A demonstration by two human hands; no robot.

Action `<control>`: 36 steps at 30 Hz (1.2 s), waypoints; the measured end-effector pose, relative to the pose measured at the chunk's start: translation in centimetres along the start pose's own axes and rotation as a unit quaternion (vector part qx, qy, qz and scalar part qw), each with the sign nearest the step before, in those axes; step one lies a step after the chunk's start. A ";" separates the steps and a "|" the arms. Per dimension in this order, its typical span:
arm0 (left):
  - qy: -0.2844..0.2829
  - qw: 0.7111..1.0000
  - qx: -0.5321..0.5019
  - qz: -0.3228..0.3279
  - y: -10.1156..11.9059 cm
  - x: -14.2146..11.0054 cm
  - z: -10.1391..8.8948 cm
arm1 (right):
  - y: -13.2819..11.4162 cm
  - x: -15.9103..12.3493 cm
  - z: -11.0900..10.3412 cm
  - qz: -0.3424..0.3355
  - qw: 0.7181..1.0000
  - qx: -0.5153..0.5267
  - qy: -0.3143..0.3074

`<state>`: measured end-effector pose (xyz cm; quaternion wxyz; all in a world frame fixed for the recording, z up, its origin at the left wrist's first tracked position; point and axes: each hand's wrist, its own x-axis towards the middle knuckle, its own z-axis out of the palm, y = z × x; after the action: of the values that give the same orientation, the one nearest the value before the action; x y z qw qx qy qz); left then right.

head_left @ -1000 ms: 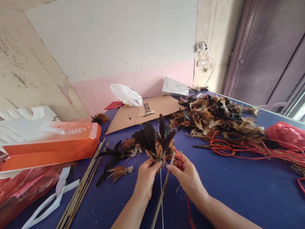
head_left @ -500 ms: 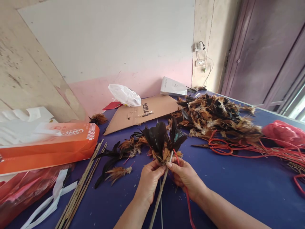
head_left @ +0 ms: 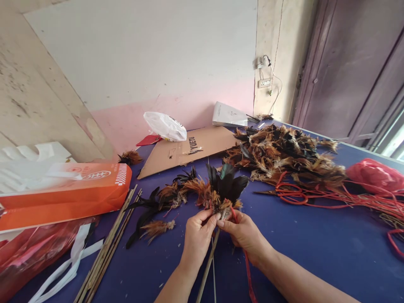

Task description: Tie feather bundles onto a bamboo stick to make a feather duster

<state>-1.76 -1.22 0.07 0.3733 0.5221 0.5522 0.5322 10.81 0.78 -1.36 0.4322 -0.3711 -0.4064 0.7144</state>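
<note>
One feather bunch (head_left: 229, 187), black at the top and brown and fluffy at the base, stands fanned upward near the middle of the head view, held at its base over the blue desk (head_left: 309, 248). The left hand (head_left: 197, 233) pinches that base from the left, thumb against curled fingers with almost no gap. The right hand (head_left: 248, 231) is likewise drawn into a pinch, its thumb tip at the base of the bunch beside the left thumb; a red ribbon (head_left: 248, 275) passes through its grasp and trails toward the near edge of the view. A thin stick (head_left: 206, 269) slants up between the forearms to the two thumbs, its upper end hidden there. Left of the bunch lie a dark feather cluster (head_left: 172, 195) and a small brown tuft (head_left: 158, 228), then several thin sticks (head_left: 105, 256) side by side. Farther left, an orange bag (head_left: 72, 206) lies above crumpled red plastic (head_left: 41, 252) and white straps (head_left: 67, 269). Behind the bunch, flat cardboard (head_left: 186, 151) carries part of a white plastic bag (head_left: 166, 126), with a pale box (head_left: 229, 114) at its far edge. To the right spreads a large feather pile (head_left: 284, 151); orange-handled scissors (head_left: 290, 195) lie just in front of it, touching tangled red strands (head_left: 353, 198) near a pinkish-red bundle (head_left: 378, 174).
</note>
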 end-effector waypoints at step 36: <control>-0.017 0.966 -0.190 -0.174 -1.1 -0.7 0.7 | -0.2 0.0 -0.4 -0.068 0.992 -0.104 0.003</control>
<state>-1.16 -1.60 -1.22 0.5613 0.3468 0.5170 0.5454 11.23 0.93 -1.28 0.4403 -0.3877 -0.5012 0.6361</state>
